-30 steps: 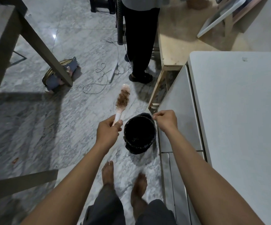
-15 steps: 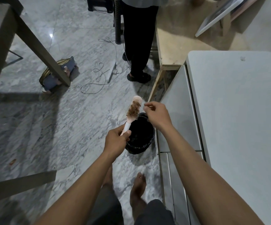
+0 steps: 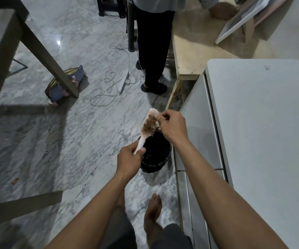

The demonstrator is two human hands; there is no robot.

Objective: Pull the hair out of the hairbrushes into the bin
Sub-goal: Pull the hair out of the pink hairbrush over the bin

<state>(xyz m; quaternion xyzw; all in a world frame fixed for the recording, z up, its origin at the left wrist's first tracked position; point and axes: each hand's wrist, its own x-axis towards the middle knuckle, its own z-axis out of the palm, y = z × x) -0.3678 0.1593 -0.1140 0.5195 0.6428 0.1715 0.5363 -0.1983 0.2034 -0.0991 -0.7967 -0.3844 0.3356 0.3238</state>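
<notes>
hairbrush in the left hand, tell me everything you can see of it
The hairbrush is a pale pink paddle brush that looks plastic, with a white band on its handle and light-tipped pins. Brown hair mats most of the pin bed. It is held tilted, head up and away, above the black bin. The left hand grips the handle; the right hand pinches at the hair near the head's top right edge.

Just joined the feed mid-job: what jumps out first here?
At centre, the left hand grips the handle of a pink hairbrush matted with brown hair, while the right hand pinches at its head. A black bin stands on the marble floor right below them.
</notes>
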